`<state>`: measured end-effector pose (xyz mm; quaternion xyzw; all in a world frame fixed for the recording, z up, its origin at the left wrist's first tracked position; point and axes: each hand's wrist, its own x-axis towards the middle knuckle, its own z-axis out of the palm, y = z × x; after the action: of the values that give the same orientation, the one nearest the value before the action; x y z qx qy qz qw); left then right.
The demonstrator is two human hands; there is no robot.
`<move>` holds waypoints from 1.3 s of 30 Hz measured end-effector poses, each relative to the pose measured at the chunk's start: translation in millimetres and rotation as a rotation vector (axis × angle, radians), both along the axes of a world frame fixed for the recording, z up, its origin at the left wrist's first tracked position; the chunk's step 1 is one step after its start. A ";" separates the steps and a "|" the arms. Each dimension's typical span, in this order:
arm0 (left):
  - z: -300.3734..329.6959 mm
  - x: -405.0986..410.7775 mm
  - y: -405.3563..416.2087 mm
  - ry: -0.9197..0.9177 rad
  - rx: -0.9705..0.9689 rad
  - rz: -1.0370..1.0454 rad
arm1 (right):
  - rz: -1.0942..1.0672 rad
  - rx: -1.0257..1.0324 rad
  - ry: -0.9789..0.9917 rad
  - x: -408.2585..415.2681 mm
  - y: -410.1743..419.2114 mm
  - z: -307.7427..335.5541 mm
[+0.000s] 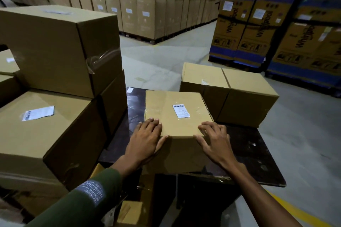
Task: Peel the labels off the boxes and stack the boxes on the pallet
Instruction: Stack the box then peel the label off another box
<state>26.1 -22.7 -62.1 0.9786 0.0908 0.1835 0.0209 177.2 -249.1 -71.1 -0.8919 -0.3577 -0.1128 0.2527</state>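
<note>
Small box (177, 114): plain brown carton, lying flat on the dark table (249, 145), its near edge at the table's front. White barcode label (181, 110) stuck on the top face, right of centre, under clear tape.

Left hand (147, 135): laid on the box's near left corner, fingers (152, 122) straight and slightly apart on the top face, thumb along the front edge. Green sleeve (86, 197) with a white printed patch on the forearm.

Right hand (212, 137): laid on the near right corner, fingers (206, 127) spread and lightly bent over the top edge, thumb on the front face. Forearm bare.

Far box (228, 92): wider carton behind and to the right, on the table, close to the small box; whether they touch cannot be told.

Left stack: a large carton (36, 130) with a white label (37, 113) on top, just beside the table; another carton (55, 46) rests on it, clear tape at its corner.

Background: walls of brown cartons (147, 5) on the concrete floor (166, 55); blue-and-orange printed cartons (258, 29) at right. Yellow floor line (295, 210) at lower right.
</note>
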 end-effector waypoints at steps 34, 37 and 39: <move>21.6 26.9 -3.0 0.167 -0.089 0.163 | -0.536 0.057 0.386 -22.1 21.2 34.2; 30.0 23.8 -5.0 0.154 -0.049 0.175 | -0.495 0.159 0.399 -20.9 23.2 34.3; 33.4 22.1 -7.5 0.123 -0.030 0.161 | -0.518 0.222 0.425 -17.1 22.4 33.8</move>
<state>48.1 -30.2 -28.7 0.9772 0.1727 0.1228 0.0150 160.1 -226.7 -37.2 -0.9236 -0.0448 -0.0232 0.3799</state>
